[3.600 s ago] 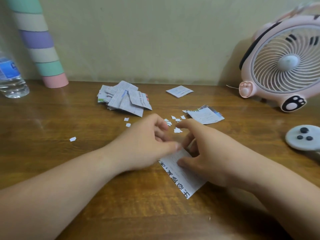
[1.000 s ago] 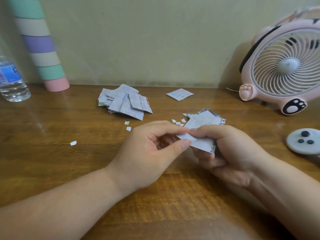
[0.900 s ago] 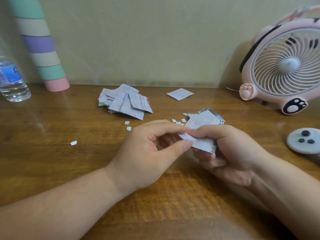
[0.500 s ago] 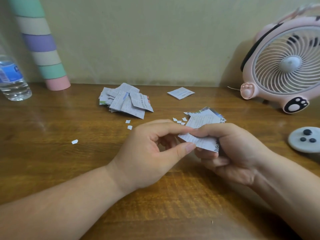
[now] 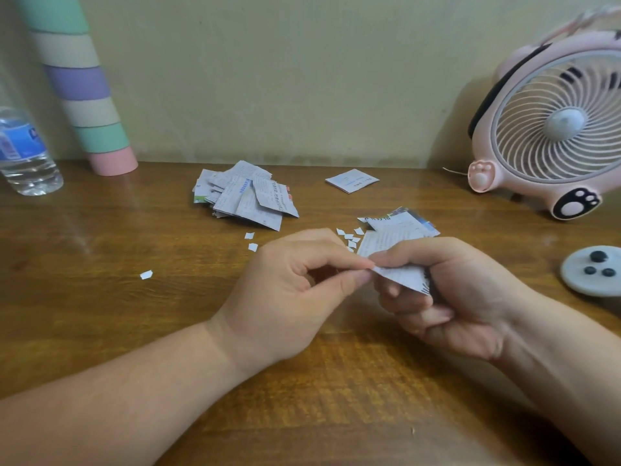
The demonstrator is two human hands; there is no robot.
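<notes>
Two hands above the table, right hand gripping folded paper, left hand apparently pinching its corner

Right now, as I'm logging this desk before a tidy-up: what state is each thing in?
Printed paper: held up between both hands.
Left hand: pinches its corner with thumb and forefinger.
Right hand: grips it, fingers curled.
Paper pile: loose, lying flat.
Scraps: scattered on the table.
Water bottle: upright, holds water.
Fan: upright; running or not, cannot tell.
</notes>
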